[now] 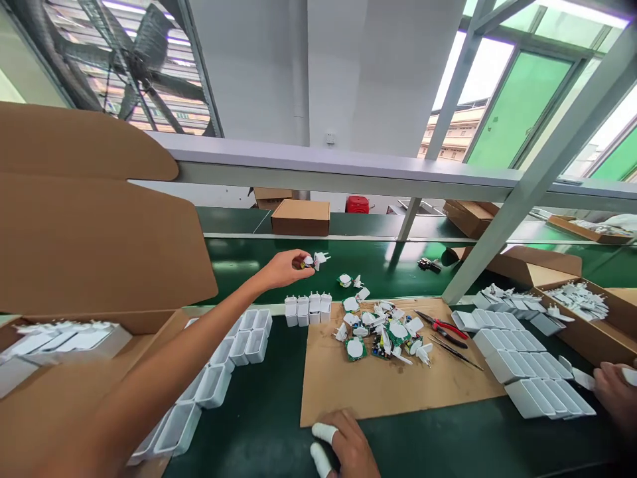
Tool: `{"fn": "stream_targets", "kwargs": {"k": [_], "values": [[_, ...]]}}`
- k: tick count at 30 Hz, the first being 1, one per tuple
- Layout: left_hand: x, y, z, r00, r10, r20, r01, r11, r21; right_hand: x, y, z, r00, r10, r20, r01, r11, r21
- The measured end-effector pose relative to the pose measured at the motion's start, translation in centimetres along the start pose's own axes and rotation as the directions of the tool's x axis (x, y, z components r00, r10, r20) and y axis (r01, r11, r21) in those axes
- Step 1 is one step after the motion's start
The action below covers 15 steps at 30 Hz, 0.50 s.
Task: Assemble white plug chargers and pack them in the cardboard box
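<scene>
My left hand (286,269) stretches out over the far part of the green table. Its fingers are closed on a small circuit board with a white plug (321,259). Just beyond it lie a loose round-topped board (344,280) and a small white plug piece (357,281). My right hand (346,445), with white finger covers, rests at the near edge of a cardboard sheet (398,398), fingers apart and holding nothing. On that sheet is a pile of circuit boards with white plugs (385,328). White adapter housings (308,309) stand in a row below my left hand.
Red-handled pliers (448,328) and tweezers (455,352) lie on the sheet. White trays (213,385) line the left, beside an open carton (99,245). More housings (522,362) and a box of plugs (597,318) sit right, near another person's hand (617,392). A metal post (497,232) slants across.
</scene>
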<state>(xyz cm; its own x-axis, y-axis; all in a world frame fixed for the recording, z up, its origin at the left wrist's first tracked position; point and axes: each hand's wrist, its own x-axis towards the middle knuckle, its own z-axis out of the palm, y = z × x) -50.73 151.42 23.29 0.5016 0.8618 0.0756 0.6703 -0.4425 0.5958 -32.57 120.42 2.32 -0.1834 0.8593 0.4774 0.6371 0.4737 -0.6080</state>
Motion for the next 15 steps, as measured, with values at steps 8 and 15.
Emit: {"fn": "stream_targets", "kwargs": {"k": [8, 15], "values": [[-7.9, 7.2, 7.6, 0.796, 0.357, 0.489, -0.508, 0.833, 0.219, -0.1, -0.7, -0.8, 0.998, 0.018, 0.061, -0.017, 1.0, -0.023], [-3.7, 8.9, 13.1, 0.812, 0.416, 0.41, -0.535, 0.812, 0.235, -0.2, -0.7, -0.6, 0.998, 0.029, 0.059, -0.026, 0.998, -0.063]]}}
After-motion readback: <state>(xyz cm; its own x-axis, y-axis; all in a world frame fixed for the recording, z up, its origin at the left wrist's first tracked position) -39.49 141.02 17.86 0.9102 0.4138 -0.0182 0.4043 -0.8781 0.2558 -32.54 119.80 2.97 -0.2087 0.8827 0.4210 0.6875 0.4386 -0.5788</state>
